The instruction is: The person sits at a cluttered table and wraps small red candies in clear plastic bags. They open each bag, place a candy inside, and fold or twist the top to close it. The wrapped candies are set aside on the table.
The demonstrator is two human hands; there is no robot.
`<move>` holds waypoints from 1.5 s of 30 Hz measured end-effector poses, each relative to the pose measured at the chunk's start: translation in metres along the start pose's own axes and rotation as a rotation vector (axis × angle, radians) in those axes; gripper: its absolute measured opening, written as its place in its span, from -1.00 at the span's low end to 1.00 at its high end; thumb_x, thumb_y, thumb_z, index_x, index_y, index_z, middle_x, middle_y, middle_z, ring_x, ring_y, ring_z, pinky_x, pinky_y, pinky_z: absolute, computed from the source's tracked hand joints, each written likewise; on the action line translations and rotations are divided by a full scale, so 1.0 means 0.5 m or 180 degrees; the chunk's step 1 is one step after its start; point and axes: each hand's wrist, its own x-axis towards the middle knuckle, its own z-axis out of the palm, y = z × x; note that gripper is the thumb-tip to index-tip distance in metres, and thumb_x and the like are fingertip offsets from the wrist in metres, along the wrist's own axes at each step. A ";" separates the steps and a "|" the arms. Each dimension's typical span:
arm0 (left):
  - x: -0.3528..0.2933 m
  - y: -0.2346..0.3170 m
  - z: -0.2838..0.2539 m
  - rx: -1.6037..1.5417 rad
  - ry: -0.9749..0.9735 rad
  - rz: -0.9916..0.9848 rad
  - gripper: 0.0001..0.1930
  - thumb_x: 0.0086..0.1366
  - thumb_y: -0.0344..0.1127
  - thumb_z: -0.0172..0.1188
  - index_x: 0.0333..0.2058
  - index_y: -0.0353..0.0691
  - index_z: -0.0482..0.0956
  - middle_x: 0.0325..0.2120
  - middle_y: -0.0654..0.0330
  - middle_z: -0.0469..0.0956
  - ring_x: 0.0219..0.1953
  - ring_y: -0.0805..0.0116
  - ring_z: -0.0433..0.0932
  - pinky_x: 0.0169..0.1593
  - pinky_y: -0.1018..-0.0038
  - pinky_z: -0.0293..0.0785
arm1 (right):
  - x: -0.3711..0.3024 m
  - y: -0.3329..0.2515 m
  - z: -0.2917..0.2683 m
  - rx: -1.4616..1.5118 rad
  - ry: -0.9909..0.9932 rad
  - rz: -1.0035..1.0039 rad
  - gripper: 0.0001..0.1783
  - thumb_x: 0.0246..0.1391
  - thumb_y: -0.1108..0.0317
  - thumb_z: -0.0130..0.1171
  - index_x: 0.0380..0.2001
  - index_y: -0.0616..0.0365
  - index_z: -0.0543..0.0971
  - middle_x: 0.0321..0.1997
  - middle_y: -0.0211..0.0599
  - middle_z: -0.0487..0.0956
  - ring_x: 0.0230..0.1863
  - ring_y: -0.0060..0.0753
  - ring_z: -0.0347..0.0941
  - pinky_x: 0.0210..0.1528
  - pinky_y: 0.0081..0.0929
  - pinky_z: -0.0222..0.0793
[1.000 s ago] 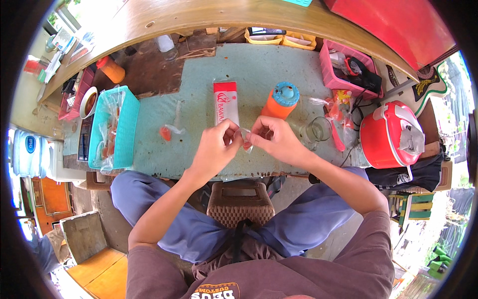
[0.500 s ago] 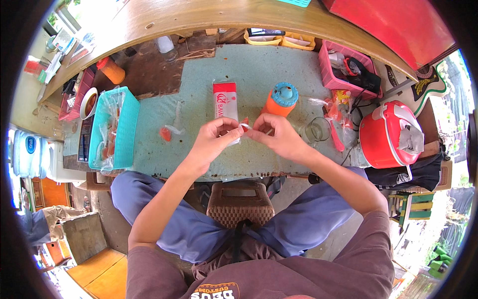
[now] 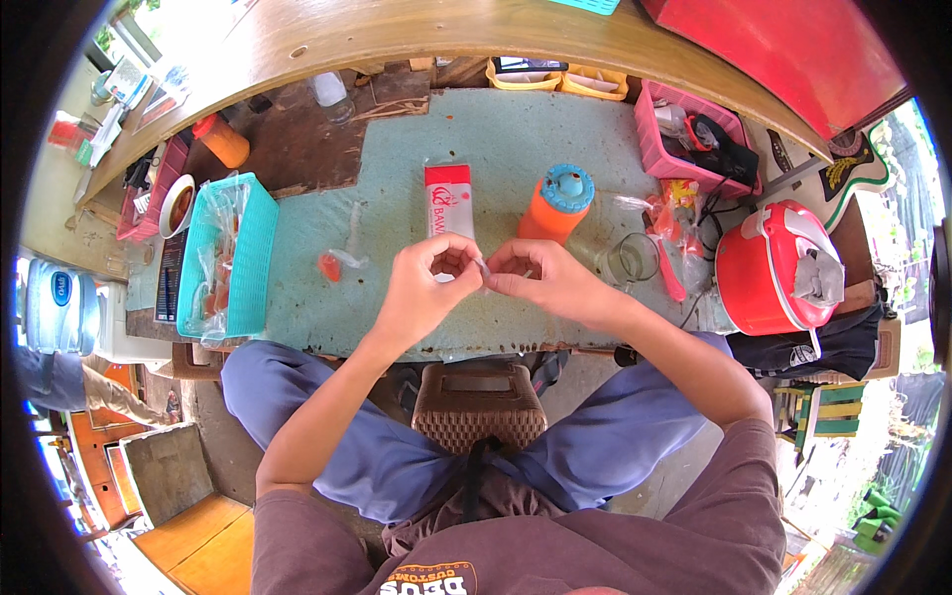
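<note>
My left hand (image 3: 431, 283) and my right hand (image 3: 540, 281) meet over the near middle of the table, fingertips pinched together. Between them is a small plastic bag (image 3: 483, 268), of which only a thin greyish bit shows; my fingers hide the rest. Just beyond my hands lies a red and white packet (image 3: 451, 198), its lower end partly covered by them. An orange bottle with a blue lid (image 3: 557, 203) stands beyond my right hand. Left of my left hand, a small clear plastic bag with orange contents (image 3: 330, 266) lies on the table.
A turquoise basket (image 3: 253, 288) of filled plastic bags stands at the left. To the right are a clear glass (image 3: 633, 260), a red cooler jug (image 3: 749, 268) and a pink basket (image 3: 650, 139). A wooden shelf (image 3: 397, 38) overhangs the far side of the blue-green table (image 3: 397, 149).
My fingertips have shifted slightly and closed in on the small plastic bag; its orange part, visible before, is now hidden. At far left, another person's arm has come further into view.
</note>
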 end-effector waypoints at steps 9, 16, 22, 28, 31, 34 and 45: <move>-0.007 0.017 0.003 0.0245 0.0200 0.0322 -0.87 0.21 -0.60 0.26 -0.24 -0.38 0.66 -0.29 0.20 0.65 -0.27 0.50 0.64 -0.22 0.54 0.54 | 0.003 0.002 0.008 0.0387 0.0128 0.0046 -0.73 0.21 0.25 0.34 -0.17 0.22 0.61 -0.26 -0.45 0.64 -0.26 -0.69 0.47 -0.16 -0.59 0.40; -0.010 0.017 0.026 0.0873 0.0524 0.0479 -0.80 0.23 -0.57 0.29 -0.15 -0.35 0.62 -0.30 0.15 0.66 -0.34 0.45 0.65 -0.27 0.53 0.54 | 0.001 0.008 0.022 -0.0377 0.0796 -0.0582 -0.80 0.15 0.37 0.33 -0.43 0.19 0.52 -0.47 -0.50 0.59 -0.43 -0.71 0.45 -0.40 -0.58 0.35; -0.002 0.001 0.002 -0.0761 -0.0263 -0.0709 -0.74 0.39 -0.35 0.23 -0.02 -0.37 0.56 -0.27 0.16 0.65 -0.27 0.42 0.63 -0.17 0.49 0.55 | 0.005 0.017 0.015 0.0401 0.0836 -0.0359 -0.80 0.23 0.37 0.29 -0.36 0.14 0.45 -0.39 -0.48 0.57 -0.37 -0.72 0.43 -0.32 -0.62 0.34; 0.006 -0.004 -0.005 -0.1483 -0.0376 -0.1315 -0.66 0.39 -0.31 0.26 0.06 -0.33 0.55 -0.21 0.18 0.65 -0.21 0.44 0.61 -0.07 0.48 0.54 | 0.006 0.011 0.005 0.1051 0.0716 0.0085 -0.78 0.28 0.28 0.25 -0.16 0.15 0.48 -0.25 -0.43 0.60 -0.28 -0.63 0.45 -0.24 -0.59 0.36; 0.006 -0.006 -0.004 -0.1581 -0.0287 -0.1326 -0.65 0.37 -0.29 0.29 0.05 -0.32 0.56 -0.22 0.19 0.66 -0.24 0.46 0.60 -0.10 0.49 0.54 | 0.007 0.006 0.003 0.1076 0.0676 0.0193 -0.72 0.28 0.24 0.24 -0.08 0.17 0.50 -0.23 -0.42 0.61 -0.27 -0.60 0.46 -0.24 -0.56 0.37; 0.004 -0.007 -0.003 -0.1455 -0.0155 -0.1113 -0.68 0.36 -0.29 0.31 0.02 -0.31 0.59 -0.25 0.21 0.67 -0.28 0.49 0.59 -0.13 0.52 0.52 | 0.007 0.005 0.000 0.0979 0.0604 0.0322 -0.68 0.27 0.17 0.26 -0.06 0.14 0.52 -0.24 -0.47 0.60 -0.26 -0.62 0.46 -0.21 -0.56 0.36; -0.002 0.004 0.003 -0.0930 0.0049 -0.0769 -0.85 0.33 -0.33 0.31 -0.19 -0.24 0.61 -0.34 0.33 0.65 -0.33 0.65 0.50 -0.28 0.64 0.36 | 0.007 0.001 0.001 0.0842 0.0185 0.0608 -0.68 0.23 0.15 0.30 -0.09 0.14 0.58 -0.18 -0.42 0.66 -0.19 -0.62 0.51 -0.14 -0.58 0.38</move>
